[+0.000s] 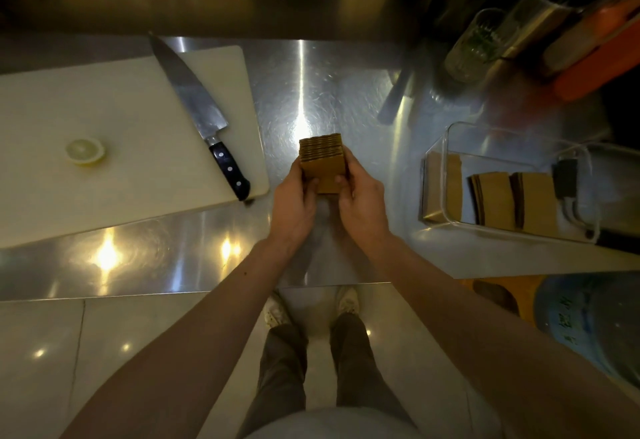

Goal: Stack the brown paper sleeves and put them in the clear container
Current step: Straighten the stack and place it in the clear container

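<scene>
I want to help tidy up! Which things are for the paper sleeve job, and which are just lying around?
For the job:
- stack of brown sleeves, held by left hand and right hand
- clear container
- sleeves already inside

Just lying around:
- knife
- cutting board
- lemon half
- glass jar

Steel counter (322, 92) — white cutting board (104, 127) at left, clear container (450, 140) at right, glass jar (474, 47) behind.

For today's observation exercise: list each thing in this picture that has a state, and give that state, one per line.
Stack of brown paper sleeves: squared up, held by both hands.
Left hand: closed on the stack.
Right hand: closed on the stack.
Clear container: open, partly filled with sleeves.
Knife: lying on the cutting board.
Lemon: cut.
</scene>
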